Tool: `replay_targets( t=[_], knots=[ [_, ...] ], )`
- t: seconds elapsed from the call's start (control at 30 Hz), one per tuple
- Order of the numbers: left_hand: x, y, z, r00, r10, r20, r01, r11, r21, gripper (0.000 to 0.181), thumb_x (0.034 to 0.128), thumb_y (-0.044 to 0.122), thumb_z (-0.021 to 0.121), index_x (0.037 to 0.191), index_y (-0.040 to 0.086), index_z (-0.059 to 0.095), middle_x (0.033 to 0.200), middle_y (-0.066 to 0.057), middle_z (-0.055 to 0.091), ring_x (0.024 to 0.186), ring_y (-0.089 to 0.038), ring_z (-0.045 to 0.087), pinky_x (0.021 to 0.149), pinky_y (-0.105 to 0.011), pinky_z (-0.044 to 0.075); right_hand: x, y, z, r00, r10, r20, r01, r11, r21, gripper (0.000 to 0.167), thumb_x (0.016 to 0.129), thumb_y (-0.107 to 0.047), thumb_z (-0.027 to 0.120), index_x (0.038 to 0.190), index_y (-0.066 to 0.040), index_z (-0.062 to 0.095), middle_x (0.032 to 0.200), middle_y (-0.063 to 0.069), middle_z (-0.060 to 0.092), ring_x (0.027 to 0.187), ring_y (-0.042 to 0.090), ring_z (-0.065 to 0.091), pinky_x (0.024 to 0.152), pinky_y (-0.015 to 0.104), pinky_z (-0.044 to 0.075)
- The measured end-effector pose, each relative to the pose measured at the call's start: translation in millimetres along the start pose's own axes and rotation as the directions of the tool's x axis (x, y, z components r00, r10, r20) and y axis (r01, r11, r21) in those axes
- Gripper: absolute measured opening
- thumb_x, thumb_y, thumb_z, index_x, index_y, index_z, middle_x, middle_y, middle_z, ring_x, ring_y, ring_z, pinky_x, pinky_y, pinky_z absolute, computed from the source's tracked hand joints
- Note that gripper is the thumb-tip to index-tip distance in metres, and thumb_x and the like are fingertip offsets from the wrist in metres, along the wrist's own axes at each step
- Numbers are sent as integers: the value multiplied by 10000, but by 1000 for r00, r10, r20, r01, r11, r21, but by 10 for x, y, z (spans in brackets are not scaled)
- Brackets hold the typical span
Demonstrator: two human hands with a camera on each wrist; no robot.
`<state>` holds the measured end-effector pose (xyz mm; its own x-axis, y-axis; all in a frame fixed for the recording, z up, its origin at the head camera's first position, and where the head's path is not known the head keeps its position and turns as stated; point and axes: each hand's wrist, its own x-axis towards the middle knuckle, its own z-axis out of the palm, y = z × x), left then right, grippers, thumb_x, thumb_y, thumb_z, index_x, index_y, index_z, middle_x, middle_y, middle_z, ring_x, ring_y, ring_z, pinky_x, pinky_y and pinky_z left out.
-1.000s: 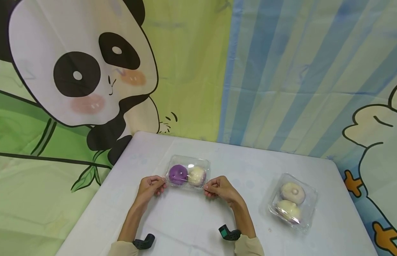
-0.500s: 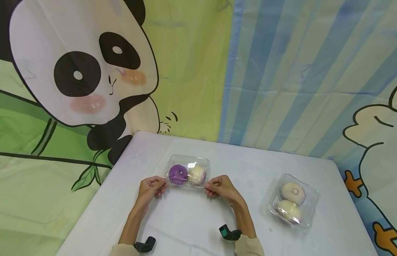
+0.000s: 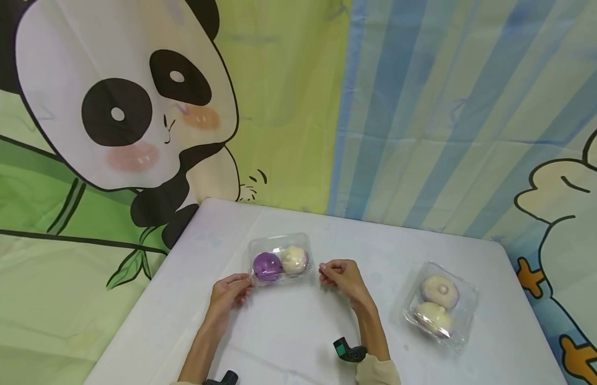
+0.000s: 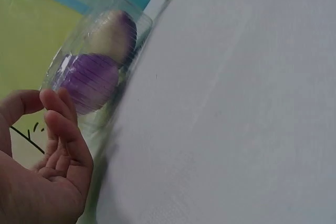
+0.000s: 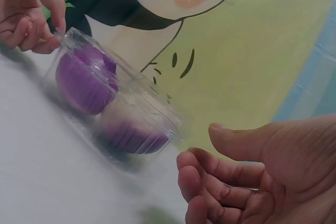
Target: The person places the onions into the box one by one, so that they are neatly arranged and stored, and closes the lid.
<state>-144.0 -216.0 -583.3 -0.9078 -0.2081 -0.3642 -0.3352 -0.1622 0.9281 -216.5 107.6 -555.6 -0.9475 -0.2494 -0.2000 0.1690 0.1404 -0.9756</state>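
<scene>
A clear plastic clamshell box [image 3: 279, 241] holds a purple bun [image 3: 267, 266] and a cream bun [image 3: 295, 260] with a purple side. At its near left corner, my left hand [image 3: 228, 293] pinches the rim between thumb and fingers. My right hand [image 3: 344, 278] hovers just off the box's right end, apart from it. In the right wrist view, a gap shows between the right thumb [image 5: 241, 141] and the loosely bent fingers, with nothing held. The left wrist view shows the left fingers [image 4: 68, 129] against the box's near end.
To the right, a second clear plastic box [image 3: 464, 307] with two pale buns [image 3: 439, 291] lies on the white table [image 3: 289, 337]. Behind the table hangs a printed curtain [image 3: 289, 107] with a panda.
The right hand has let go of the box's right corner and drawn away to the right. The box has turned slightly, its right end swinging away from me. The left hand keeps its pinch.
</scene>
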Motion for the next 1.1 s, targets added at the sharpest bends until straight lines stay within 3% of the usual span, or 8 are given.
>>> replay_targets(
  t=[0.23,0.5,0.73,0.93,1.1],
  knots=[
    [-123,10,66,997,-55,62,55,998,-6,382,1028,134,717,1365,-23,631,938,35,794,718,-32,622,606,-153,515,-11,-61,-26,999,6,-40,-6,1000,-2,323,1051,-193,751,1087,128,746,869,164,796,744,167,725,708,250,615],
    [-208,-9,131,998,-58,35,58,998,1,359,1039,137,695,1346,-36,628,928,32,791,750,-48,643,618,-159,514,-2,-109,-70,997,2,-73,-3,1000,-25,326,1051,-215,754,1104,107,757,893,177,801,756,184,725,720,257,605],
    [-291,-64,259,999,-45,1,45,994,-103,258,1055,156,705,1255,14,626,964,32,796,793,-52,658,646,-159,520,4,-108,-116,997,6,-80,-8,1000,-26,334,1058,-221,747,1114,108,750,896,167,807,764,187,737,728,266,606],
    [-384,-128,421,997,-59,-42,46,966,-256,141,1070,197,710,1138,105,628,1021,91,779,873,-26,659,711,-138,523,-11,-101,-141,997,3,-75,-5,1000,-25,325,1058,-217,745,1119,103,754,890,140,811,775,196,746,744,275,610],
    [-415,-160,513,996,-70,-53,50,952,-303,115,1056,216,734,1002,157,651,1038,103,784,870,-25,662,731,-138,536,-15,-97,-155,997,-2,-80,0,1000,-22,296,1056,-204,747,1095,89,763,882,141,808,773,199,745,737,269,605]
  ],
)
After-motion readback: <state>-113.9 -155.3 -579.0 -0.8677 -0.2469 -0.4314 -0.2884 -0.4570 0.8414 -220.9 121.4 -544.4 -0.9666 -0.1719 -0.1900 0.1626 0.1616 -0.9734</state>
